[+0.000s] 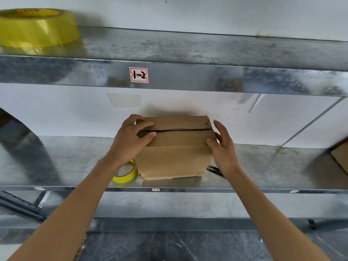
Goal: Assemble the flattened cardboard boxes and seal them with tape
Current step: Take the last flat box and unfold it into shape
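— How did the stock lie, from the left?

— One large tape roll (pixel 37 29), yellow, stood far left on the upper shelf (pixel 188 48); a label (pixel 138 74) marked 1-2 was stuck to that shelf's front edge; one small tape roll (pixel 126 175), also yellow, lay on the lower shelf (pixel 263 166) just beside the box, half hidden behind the left wrist; so two rolls in all.

— And the hands?

— The left hand (pixel 131 138) had its fingers curled over the top left corner of the box (pixel 175 159), holding the flaps down; the right hand (pixel 224 147) was spread and relaxed, thumb against the top right edge, gripping nothing.

— Boxes?

— One stood assembled near the front of the lower shelf; its top seam (pixel 178 129) was closed, with no tape on it that I could see; one more cardboard piece (pixel 340 159) poked in at the far right; a black object (pixel 214 169) lay by the box's lower right corner, too hidden to name.

— How would it handle?

— Light and likely empty, I judged; stiff at the corners, softer in the panels; the flaps might spring up if released; best held by two opposite sides, or pressed across the seam while taping.
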